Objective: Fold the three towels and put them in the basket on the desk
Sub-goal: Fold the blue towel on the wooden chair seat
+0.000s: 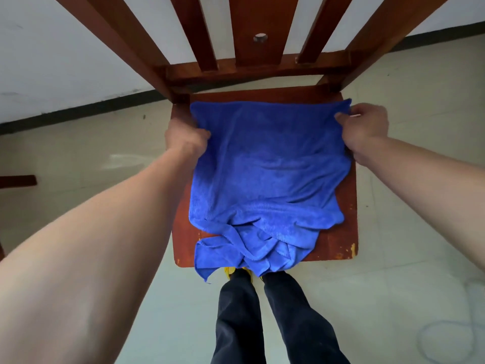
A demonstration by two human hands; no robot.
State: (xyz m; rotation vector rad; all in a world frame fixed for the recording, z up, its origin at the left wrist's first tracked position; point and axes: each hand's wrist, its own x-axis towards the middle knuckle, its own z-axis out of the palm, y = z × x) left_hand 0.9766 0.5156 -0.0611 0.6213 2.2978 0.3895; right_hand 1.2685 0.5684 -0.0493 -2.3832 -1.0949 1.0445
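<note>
A blue towel [265,164] is spread over the seat of a wooden chair [343,232], its far edge stretched straight along the seat's back. My left hand [185,139] grips the towel's far left corner. My right hand [363,127] pinches the far right corner. More blue towel cloth [249,253] lies bunched at the seat's near edge and hangs over it; how many towels are in the bunch I cannot tell. No basket or desk is in view.
The chair's slatted backrest [249,35] rises ahead of the seat. My legs in dark trousers [262,319] stand right at the seat's front edge. Pale tiled floor [409,206] surrounds the chair, with a white wall beyond. A dark wooden piece [17,181] shows at the left edge.
</note>
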